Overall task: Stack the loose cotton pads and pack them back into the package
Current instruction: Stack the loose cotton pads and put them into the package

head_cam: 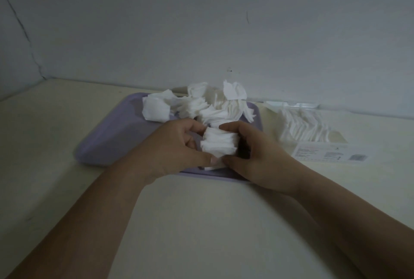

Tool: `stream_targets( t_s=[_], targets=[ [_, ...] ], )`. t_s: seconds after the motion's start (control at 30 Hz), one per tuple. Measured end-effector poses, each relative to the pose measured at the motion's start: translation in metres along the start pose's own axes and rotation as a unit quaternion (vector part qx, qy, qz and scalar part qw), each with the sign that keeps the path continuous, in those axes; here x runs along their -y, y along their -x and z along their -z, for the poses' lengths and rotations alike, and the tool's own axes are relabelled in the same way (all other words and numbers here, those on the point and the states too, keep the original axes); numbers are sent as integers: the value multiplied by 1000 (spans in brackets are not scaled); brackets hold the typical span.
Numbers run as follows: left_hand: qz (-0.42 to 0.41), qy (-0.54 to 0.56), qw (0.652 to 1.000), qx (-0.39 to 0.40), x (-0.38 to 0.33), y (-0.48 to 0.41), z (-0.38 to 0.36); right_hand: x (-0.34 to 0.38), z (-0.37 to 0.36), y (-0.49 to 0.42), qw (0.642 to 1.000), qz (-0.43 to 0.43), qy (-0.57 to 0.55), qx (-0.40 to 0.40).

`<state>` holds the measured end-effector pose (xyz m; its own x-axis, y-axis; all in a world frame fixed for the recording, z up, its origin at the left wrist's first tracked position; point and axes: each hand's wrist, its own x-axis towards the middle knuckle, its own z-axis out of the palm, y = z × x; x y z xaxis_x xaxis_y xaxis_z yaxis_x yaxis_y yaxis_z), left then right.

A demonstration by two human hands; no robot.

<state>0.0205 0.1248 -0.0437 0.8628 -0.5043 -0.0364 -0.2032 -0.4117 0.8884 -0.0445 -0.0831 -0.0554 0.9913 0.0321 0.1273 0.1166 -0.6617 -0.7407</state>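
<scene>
A small stack of white cotton pads (220,144) stands on the near part of a lilac tray (116,135). My left hand (177,146) grips the stack from the left, thumb at its base. From the right, my right hand (253,151) holds the same stack, fingers curled round its far side. A loose heap of cotton pads (197,106) lies at the back of the tray. The clear plastic package (313,131), with several pads inside, lies on the table to the right of the tray.
The tray sits on a cream table (201,222) pushed against a pale wall (201,21). The package has a printed label (331,155) on its near end. Bare table surface spreads to the left and in front of the tray.
</scene>
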Motion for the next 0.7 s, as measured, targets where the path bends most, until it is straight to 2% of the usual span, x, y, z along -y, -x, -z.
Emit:
stream_targets(
  t_s=[0.13, 0.3, 0.4, 0.47, 0.6, 0.7],
  targets=[
    [-17, 15, 999, 23, -2, 1, -3, 3, -2, -3, 999, -26, -45, 5],
    [-41, 49, 997, 40, -7, 3, -11, 10, -12, -5, 986, -57, -157, 30],
    [-46, 48, 998, 15, -6, 1, -13, 10, -12, -6, 973, -61, -220, 28],
    [-38, 24, 999, -11, -5, 1, -13, 9, -13, -6, 967, -68, -243, 32],
    [6, 38, 999, 2, -10, 2, -14, 8, -14, -6, 956, -71, -282, 48],
    [43, 67, 996, -41, -19, 1, -14, 10, -15, -9, 935, -101, -339, -9]
  ],
)
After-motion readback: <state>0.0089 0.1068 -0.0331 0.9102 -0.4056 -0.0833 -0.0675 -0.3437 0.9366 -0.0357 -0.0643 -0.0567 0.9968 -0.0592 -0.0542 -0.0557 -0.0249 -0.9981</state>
